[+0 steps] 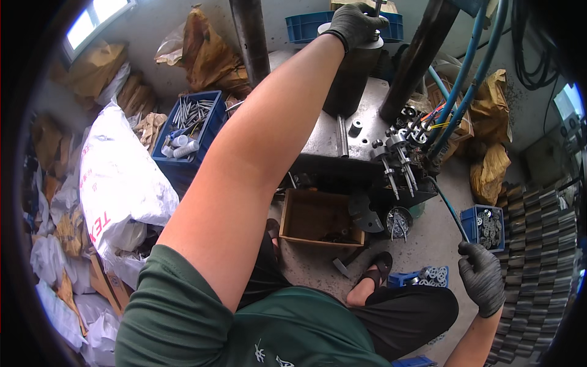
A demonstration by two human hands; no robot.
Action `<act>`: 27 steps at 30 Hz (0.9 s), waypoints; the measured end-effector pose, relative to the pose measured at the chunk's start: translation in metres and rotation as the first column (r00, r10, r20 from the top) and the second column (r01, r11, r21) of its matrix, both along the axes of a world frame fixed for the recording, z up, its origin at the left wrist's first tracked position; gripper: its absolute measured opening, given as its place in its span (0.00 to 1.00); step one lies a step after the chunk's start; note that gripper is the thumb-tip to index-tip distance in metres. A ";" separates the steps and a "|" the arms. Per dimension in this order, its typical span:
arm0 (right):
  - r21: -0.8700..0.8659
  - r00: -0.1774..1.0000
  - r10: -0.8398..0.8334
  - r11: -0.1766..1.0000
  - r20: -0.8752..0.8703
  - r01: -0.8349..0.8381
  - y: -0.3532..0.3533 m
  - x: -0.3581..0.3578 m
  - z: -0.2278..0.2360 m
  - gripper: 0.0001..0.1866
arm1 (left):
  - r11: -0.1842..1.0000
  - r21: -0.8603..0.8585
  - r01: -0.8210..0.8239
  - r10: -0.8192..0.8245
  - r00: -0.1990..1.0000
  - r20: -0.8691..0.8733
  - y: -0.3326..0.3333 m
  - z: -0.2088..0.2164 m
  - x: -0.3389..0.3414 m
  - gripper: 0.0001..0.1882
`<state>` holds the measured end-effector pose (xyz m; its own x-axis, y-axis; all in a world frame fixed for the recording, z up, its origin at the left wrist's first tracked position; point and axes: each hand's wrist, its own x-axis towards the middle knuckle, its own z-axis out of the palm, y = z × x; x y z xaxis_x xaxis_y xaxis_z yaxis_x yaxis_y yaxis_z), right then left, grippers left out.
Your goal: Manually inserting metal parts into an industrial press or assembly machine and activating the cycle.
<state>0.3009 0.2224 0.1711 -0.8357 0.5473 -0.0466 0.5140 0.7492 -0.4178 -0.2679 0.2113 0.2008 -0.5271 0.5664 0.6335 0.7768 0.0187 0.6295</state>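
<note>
My left hand, in a dark grey glove, reaches far forward to the top of a dark metal block on the press. Its fingers are curled round an upright metal rod, just above a round light disc; part of the rod is hidden by the hand. Down at the right, my gloved right hand is closed round the lower end of a long thin lever that slants up to the machine. Beneath the block, a short metal cylinder stands on the steel table.
Shafts with collars crowd the table's right corner beside blue hoses. Dark steel columns flank the block. A blue crate of rods stands left, a wooden box below, and stacked metal pieces at right.
</note>
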 end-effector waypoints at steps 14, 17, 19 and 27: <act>-0.006 0.980 0.101 0.995 0.169 -0.101 0.015 -0.004 0.006 0.15 | 0.996 0.085 -0.020 0.018 1.000 0.017 0.003 0.001 -0.001 0.17; -0.001 0.969 -0.151 0.988 -0.196 0.154 0.040 -0.014 0.016 0.14 | 0.996 0.035 0.083 -0.087 0.988 0.127 0.013 -0.004 -0.012 0.15; 0.276 0.817 0.055 0.952 -0.574 0.131 0.072 -0.041 0.025 0.15 | 0.963 0.082 0.257 -0.252 0.966 -0.060 0.021 -0.011 -0.023 0.10; 0.766 0.831 0.315 0.614 -0.459 0.190 0.180 -0.143 0.090 0.17 | 1.000 0.000 -0.021 0.021 0.999 0.032 0.021 -0.009 -0.026 0.33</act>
